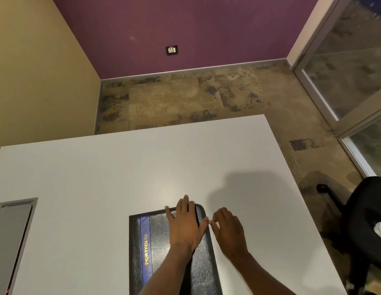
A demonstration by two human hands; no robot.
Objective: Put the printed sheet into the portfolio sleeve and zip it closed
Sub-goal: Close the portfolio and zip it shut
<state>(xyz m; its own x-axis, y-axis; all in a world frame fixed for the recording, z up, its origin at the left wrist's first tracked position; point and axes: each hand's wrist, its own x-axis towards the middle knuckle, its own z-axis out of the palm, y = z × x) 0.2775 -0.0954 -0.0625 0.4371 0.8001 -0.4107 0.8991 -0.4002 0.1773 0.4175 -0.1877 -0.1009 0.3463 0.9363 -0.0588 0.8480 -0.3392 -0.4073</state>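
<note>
a black portfolio (158,237) lies closed and flat on the white table (121,167), near the person's edge and a little right of the middle, with its lower end running out of the bottom of the picture. a blue stripe (145,226) runs along its left side and carries the word "portfolio" in yellow letters.

the left hand (185,228) rests palm down on the upper right part of the cover. its fingers (186,202) are straight and lightly spread, their tips reaching over the top edge by the rounded corner, and the thumb (203,225) is stretched out toward the right edge.

the right hand (230,233) sits just beside the portfolio's right edge, partly over the bare table. its fingers are curled, with thumb and forefinger tips (213,220) pinched together right at that edge, almost touching the left thumb. what sits between them is too small to tell.

a grey recessed flap (12,241) is set into the table at far left. a black office chair (366,220) stands to the right, on patterned carpet (174,99). a wall socket (171,50) sits on the purple wall (185,28), and a glass door (351,67) fills the upper right.
</note>
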